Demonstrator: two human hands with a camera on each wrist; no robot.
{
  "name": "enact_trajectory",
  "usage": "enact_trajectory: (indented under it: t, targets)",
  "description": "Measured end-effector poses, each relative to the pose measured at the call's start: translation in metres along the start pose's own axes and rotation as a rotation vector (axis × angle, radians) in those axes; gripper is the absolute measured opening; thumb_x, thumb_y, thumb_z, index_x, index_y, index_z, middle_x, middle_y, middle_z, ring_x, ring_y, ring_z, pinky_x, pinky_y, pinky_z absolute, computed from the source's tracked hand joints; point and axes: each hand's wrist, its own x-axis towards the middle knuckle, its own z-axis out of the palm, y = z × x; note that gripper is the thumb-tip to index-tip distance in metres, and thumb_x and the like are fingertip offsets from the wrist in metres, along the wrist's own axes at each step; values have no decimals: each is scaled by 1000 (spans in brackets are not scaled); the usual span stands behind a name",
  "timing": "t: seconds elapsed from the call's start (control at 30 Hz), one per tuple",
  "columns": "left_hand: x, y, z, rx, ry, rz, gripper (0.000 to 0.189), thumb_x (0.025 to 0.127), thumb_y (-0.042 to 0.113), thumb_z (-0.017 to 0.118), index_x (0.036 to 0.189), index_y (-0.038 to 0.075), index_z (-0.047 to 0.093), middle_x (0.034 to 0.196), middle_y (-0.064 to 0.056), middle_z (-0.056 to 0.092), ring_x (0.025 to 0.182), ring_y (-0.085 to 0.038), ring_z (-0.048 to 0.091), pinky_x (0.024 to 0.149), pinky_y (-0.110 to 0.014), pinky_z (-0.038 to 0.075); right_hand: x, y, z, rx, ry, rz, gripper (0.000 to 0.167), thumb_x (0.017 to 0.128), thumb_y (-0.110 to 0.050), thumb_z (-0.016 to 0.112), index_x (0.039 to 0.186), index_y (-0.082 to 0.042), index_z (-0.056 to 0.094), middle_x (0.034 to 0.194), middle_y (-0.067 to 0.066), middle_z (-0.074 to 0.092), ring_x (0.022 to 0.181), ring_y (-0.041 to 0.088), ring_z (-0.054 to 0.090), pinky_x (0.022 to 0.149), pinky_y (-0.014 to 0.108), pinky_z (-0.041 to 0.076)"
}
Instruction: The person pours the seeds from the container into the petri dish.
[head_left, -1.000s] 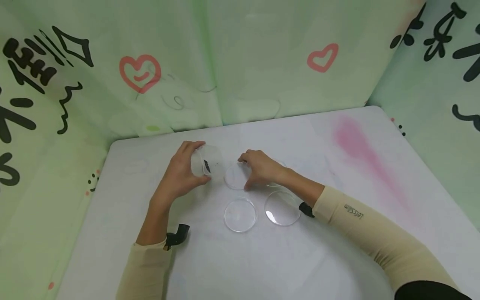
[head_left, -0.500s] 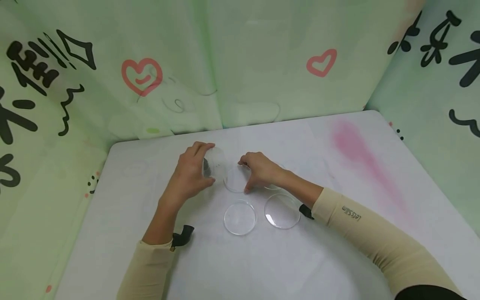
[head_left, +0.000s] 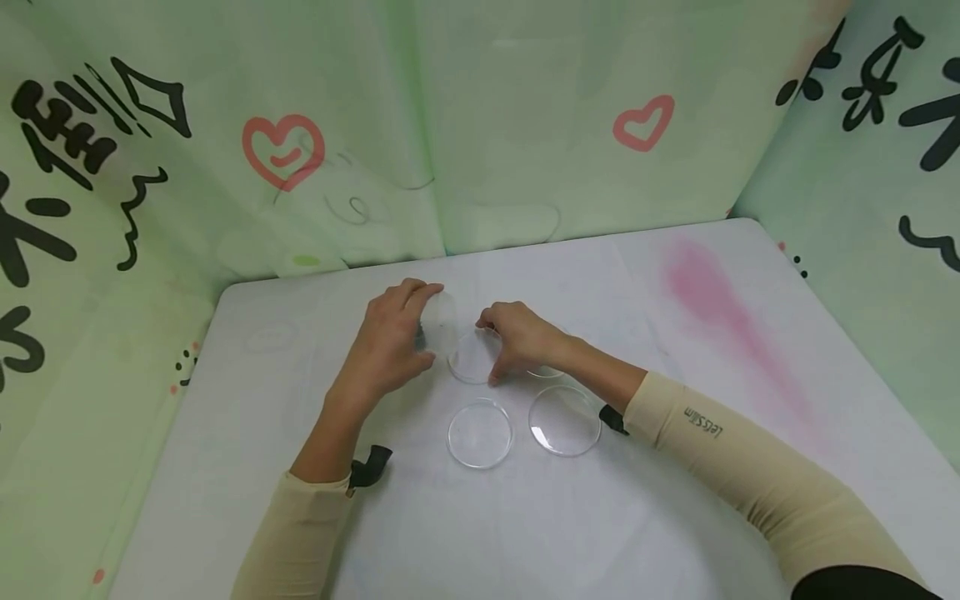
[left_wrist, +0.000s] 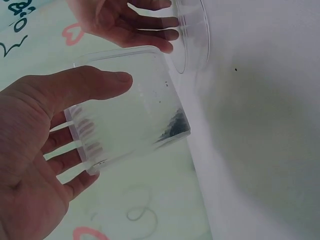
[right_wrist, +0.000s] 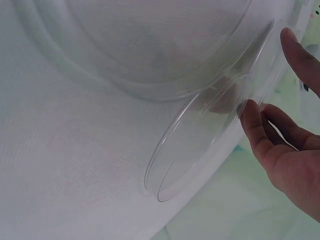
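Tilted to the right, a clear plastic cup (left_wrist: 132, 112) sits in my left hand (head_left: 384, 346), thumb on one side and fingers on the other. Small dark grains (left_wrist: 176, 125) are heaped in its lower corner, with a few specks along the wall. Its mouth faces a clear petri dish (head_left: 469, 367) at the back left of several dishes. My right hand (head_left: 525, 337) holds that dish by the rim between thumb and fingers. In the right wrist view, the thumb (right_wrist: 300, 57) and fingers of this hand are set apart around the dish.
Two more petri dishes, a front left one (head_left: 481, 437) and a front right one (head_left: 564, 425), lie nearer me. Another dish (head_left: 544, 372) is partly hidden under my right wrist. One black speck (left_wrist: 235, 69) lies on the white table. A green curtain (head_left: 517, 167) borders the back.
My left hand has moved right with the cup, bringing it closer to the dish and tipping it further. My right hand has stayed at the dish.
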Motion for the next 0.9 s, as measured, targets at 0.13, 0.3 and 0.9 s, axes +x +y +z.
enact_trajectory:
  t: [0.13, 0.3, 0.9]
  targets:
    - [1, 3, -1, 14, 1, 23, 90, 71, 9, 94, 149, 11, 51, 142, -11, 55, 133, -35, 53, 118, -58, 39, 2, 1, 0, -2, -8, 4, 83, 62, -19, 101, 131, 5, 63, 120, 18, 67, 110, 29, 64, 99, 39, 55]
    - [3, 7, -1, 35, 1, 62, 89, 71, 6, 93, 150, 11, 51, 144, -11, 54, 136, -36, 51, 118, -57, 37, 2, 2, 0, -3, -15, 16, 84, 62, -20, 101, 132, 4, 63, 121, 17, 67, 112, 29, 64, 100, 39, 55]
    - [8, 16, 0, 76, 13, 141, 86, 71, -5, 86, 148, 14, 53, 145, -10, 54, 138, -34, 49, 120, -54, 34, 0, 1, -1, -5, -2, 18, 83, 60, -19, 102, 131, 5, 64, 118, 17, 68, 107, 27, 65, 97, 39, 55]
